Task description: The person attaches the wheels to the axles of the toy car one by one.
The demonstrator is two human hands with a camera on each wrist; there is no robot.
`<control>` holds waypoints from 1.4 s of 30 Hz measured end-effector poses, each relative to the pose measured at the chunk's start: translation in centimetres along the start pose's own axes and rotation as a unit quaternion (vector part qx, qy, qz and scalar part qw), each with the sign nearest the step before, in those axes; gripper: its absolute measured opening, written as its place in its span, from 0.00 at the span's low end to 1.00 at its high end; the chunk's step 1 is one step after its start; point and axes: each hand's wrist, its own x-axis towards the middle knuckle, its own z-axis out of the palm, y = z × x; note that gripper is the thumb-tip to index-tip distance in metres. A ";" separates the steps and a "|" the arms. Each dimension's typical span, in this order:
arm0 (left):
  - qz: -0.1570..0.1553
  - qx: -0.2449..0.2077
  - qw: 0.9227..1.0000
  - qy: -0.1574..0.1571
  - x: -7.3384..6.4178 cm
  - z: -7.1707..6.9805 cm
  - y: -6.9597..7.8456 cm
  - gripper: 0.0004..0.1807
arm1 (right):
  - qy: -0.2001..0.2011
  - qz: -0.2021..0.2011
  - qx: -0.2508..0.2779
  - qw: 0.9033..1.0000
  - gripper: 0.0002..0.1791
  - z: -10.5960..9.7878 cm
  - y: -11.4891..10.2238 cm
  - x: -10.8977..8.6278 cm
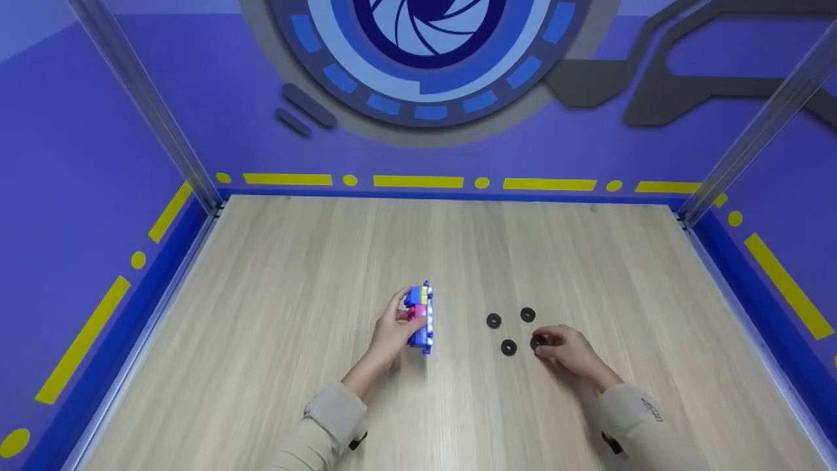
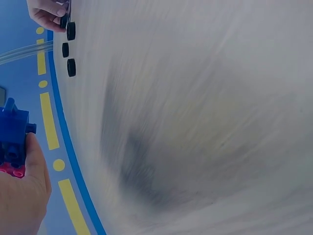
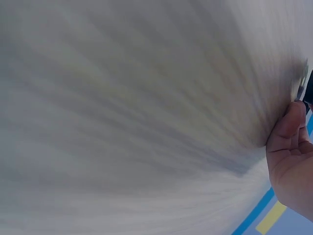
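My left hand (image 1: 391,330) grips a toy block vehicle (image 1: 419,333) made of blue, pink and yellow pieces, turned on its side above the table. In the left wrist view, a blue end of the vehicle (image 2: 13,129) shows beyond the thumb, with pink studs under it. At the right, my right hand (image 1: 567,350) pinches a black toy tyre (image 1: 537,341) between thumb and fingertips, low at the tabletop. Three more black tyres lie flat to its left: one nearer (image 1: 509,347), one farther left (image 1: 494,320) and one at the back (image 1: 528,314).
A light wood-grain table (image 1: 314,261) spreads under both hands. Blue panels with yellow dashes stand around it, a back wall (image 1: 418,157) among them, with metal posts (image 1: 765,118) at the far corners.
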 end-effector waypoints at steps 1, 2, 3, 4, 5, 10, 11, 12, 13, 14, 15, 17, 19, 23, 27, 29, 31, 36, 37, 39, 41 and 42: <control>0.000 -0.001 1.000 0.000 0.0 0.0 0.1 0.36 | 0.001 -0.002 0.002 1.000 0.20 0.0 0.0 0.0; 0.000 -0.001 1.000 0.000 0.0 0.0 0.1 0.36 | 0.003 -0.004 0.003 1.000 0.20 -0.1 -0.1 0.0; 0.000 -0.002 1.000 0.000 -0.1 0.1 0.2 0.37 | 0.005 -0.006 0.004 1.000 0.20 -0.1 -0.1 0.0; -0.001 -0.004 1.000 0.001 -0.1 0.1 0.3 0.37 | 0.008 -0.007 0.004 1.000 0.20 -0.1 -0.2 0.0; -0.002 -0.005 1.000 0.001 -0.1 0.1 0.3 0.37 | 0.010 -0.010 0.005 1.000 0.20 -0.2 -0.2 0.1; -0.009 -0.012 1.000 0.001 0.1 0.3 0.2 0.36 | 0.028 -0.017 0.008 0.999 0.21 -0.2 -0.8 0.2; -0.010 -0.015 1.000 0.000 0.1 0.3 0.2 0.36 | 0.031 -0.020 0.007 0.999 0.21 -0.3 -1.0 0.3; -0.010 -0.017 1.000 -0.001 0.2 0.4 0.2 0.36 | 0.035 -0.019 0.010 0.999 0.21 -0.3 -1.2 0.3; -0.011 -0.020 1.000 -0.002 0.3 0.4 0.1 0.35 | 0.037 -0.022 0.009 0.999 0.21 -0.3 -1.3 0.3; -0.011 -0.022 1.000 -0.004 0.3 0.5 0.1 0.35 | 0.040 -0.023 0.012 0.999 0.22 -0.3 -1.5 0.3; -0.011 -0.025 1.000 -0.006 0.4 0.5 0.1 0.35 | 0.042 -0.026 0.016 0.999 0.22 -0.2 -1.7 0.3; -0.012 -0.022 1.000 -0.007 0.4 0.6 0.1 0.34 | 0.044 -0.033 0.017 0.998 0.22 -0.2 -2.0 0.2; -0.014 -0.018 1.000 -0.007 0.4 0.7 0.0 0.34 | 0.046 -0.041 0.020 0.998 0.22 -0.1 -2.4 0.2; -0.015 -0.008 1.000 -0.009 0.4 0.9 0.0 0.34 | 0.046 -0.057 0.023 0.997 0.21 0.0 -3.1 0.0; -0.022 -0.010 1.000 -0.014 0.4 1.2 0.1 0.33 | 0.045 -0.065 0.029 0.996 0.22 0.3 -4.0 -0.3; -0.024 -0.011 1.000 -0.017 0.4 1.2 0.2 0.33 | 0.046 -0.069 0.032 0.996 0.22 0.5 -4.5 -0.4; -0.025 -0.010 1.000 -0.017 0.5 1.3 0.2 0.33 | 0.050 -0.079 0.033 0.995 0.22 0.6 -5.1 -0.6; -0.030 -0.013 0.999 -0.020 0.0 1.1 1.1 0.33 | 0.058 -0.114 0.029 0.991 0.19 1.0 -6.1 -1.0; -0.031 -0.015 0.999 -0.022 -0.3 1.1 1.5 0.33 | 0.056 -0.119 0.026 0.991 0.18 1.1 -6.3 -1.1; -0.031 -0.017 0.999 -0.024 -0.8 1.0 2.2 0.33 | 0.054 -0.131 0.024 0.990 0.18 1.2 -6.6 -1.3; -0.029 -0.022 0.999 -0.025 -1.2 0.9 2.7 0.33 | 0.050 -0.139 0.023 0.989 0.17 1.3 -7.0 -1.5; -0.027 -0.025 0.999 -0.026 -1.2 0.9 2.8 0.33 | 0.048 -0.143 0.024 0.988 0.17 1.4 -7.2 -1.6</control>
